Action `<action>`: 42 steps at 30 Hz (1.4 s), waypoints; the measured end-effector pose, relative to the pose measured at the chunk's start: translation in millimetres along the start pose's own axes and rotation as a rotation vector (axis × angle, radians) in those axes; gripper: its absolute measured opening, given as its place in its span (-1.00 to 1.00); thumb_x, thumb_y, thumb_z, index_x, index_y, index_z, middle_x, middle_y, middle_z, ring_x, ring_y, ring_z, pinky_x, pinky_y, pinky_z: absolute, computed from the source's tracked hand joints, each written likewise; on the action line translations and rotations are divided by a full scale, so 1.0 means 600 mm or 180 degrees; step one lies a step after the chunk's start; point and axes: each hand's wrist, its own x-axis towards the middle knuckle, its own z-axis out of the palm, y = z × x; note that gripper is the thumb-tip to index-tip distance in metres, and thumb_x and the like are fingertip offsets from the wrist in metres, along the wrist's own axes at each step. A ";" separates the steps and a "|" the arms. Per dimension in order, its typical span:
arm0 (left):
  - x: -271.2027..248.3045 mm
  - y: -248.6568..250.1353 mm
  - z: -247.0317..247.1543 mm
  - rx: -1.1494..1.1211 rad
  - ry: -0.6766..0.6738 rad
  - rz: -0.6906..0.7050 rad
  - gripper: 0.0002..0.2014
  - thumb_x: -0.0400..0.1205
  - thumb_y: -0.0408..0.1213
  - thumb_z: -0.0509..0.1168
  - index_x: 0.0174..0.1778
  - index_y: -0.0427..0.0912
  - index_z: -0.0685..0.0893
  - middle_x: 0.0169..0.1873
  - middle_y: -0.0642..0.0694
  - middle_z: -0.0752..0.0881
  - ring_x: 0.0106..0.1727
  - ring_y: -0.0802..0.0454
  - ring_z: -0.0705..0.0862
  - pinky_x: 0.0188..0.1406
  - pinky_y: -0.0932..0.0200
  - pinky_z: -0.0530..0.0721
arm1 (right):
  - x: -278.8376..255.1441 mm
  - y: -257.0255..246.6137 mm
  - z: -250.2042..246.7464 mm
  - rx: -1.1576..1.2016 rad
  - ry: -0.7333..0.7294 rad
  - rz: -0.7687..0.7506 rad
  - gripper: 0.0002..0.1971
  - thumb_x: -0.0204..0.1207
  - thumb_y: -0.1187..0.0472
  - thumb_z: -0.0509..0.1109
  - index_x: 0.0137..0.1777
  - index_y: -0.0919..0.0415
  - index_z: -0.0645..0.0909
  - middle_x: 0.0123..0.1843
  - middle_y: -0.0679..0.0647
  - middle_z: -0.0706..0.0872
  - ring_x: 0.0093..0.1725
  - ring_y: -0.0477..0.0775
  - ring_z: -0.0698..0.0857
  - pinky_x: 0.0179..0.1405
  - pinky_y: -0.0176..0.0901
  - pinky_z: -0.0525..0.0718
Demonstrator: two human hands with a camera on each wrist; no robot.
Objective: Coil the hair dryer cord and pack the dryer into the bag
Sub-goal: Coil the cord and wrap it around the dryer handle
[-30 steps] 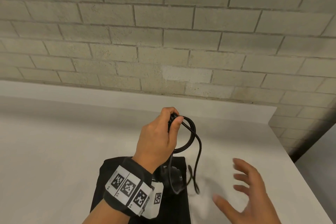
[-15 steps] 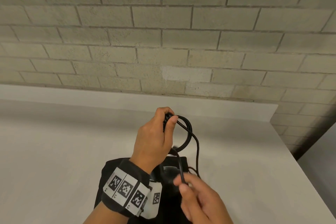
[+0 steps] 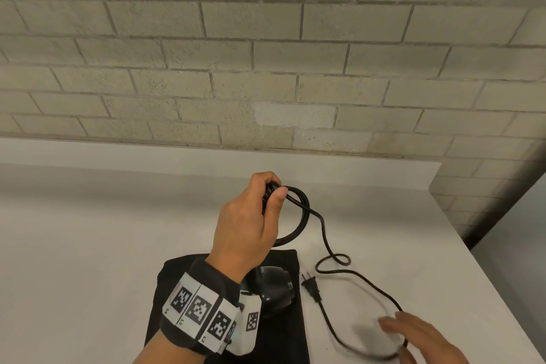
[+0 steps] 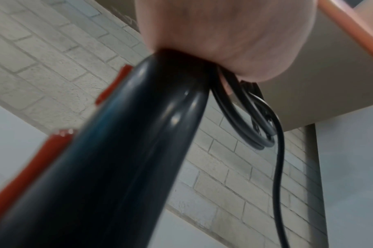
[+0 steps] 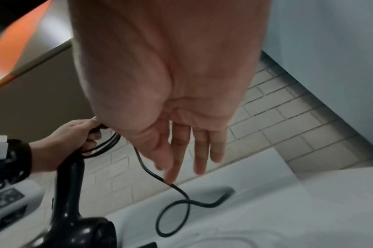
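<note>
My left hand [image 3: 270, 190] grips the handle end of the black hair dryer [image 3: 274, 289] together with a small coil of its cord [image 3: 302, 216]. The dryer hangs head down just over the flat black bag [image 3: 283, 340]. From the coil the loose cord [image 3: 334, 260] drops to the table and loops right, its plug [image 3: 310, 287] lying beside the bag. My right hand [image 3: 413, 334], blurred, is over the far loop with fingers straight. In the right wrist view the cord [image 5: 181, 209] passes by its fingertips [image 5: 170, 177]. The left wrist view shows the handle [image 4: 139, 151] and coil [image 4: 245, 120].
The white table [image 3: 88, 230] runs back to a raised ledge under a grey brick wall [image 3: 266, 68]. Its right edge [image 3: 487, 260] slants close to my right hand, with a drop beyond. A band with black-and-white markers [image 3: 201, 310] wraps my left wrist.
Half a second ago my right hand pinched the cord near the dryer head. It has swung out right and down, and the loose cord with its plug now lies spread on the table.
</note>
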 end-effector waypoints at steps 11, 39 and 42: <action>-0.014 0.024 -0.008 -0.0093 -0.0153 0.0126 -0.61 0.76 0.20 -0.08 0.13 0.02 0.49 -0.51 0.28 0.39 -0.53 0.28 0.45 -0.49 0.55 0.29 | 0.141 -0.168 0.010 0.0776 0.0307 -0.0389 -0.68 0.58 -0.13 0.23 0.28 -0.42 0.28 0.25 -0.55 0.47 0.33 -0.55 0.40 0.16 -0.63 0.47; -0.020 0.049 -0.012 -0.0234 -0.0299 0.0454 -0.71 0.70 0.19 0.15 -0.20 0.08 0.45 -0.53 0.29 0.27 -0.54 0.20 0.33 -0.47 0.47 0.30 | 0.230 -0.223 -0.065 0.2121 0.0347 -0.1084 -0.84 0.41 0.16 0.50 -0.03 0.13 0.70 -0.15 -0.07 0.78 -0.13 -0.11 0.75 -0.13 -0.39 0.66; -0.021 0.049 -0.014 -0.0253 -0.0354 0.0484 -0.72 0.72 0.17 0.11 -0.20 0.11 0.43 -0.52 0.32 0.26 -0.54 0.21 0.32 -0.46 0.48 0.28 | 0.234 -0.211 -0.049 0.2216 0.0439 -0.0954 -0.87 0.43 0.13 0.49 -0.08 0.14 0.72 -0.20 -0.04 0.78 -0.21 -0.03 0.73 -0.18 -0.27 0.66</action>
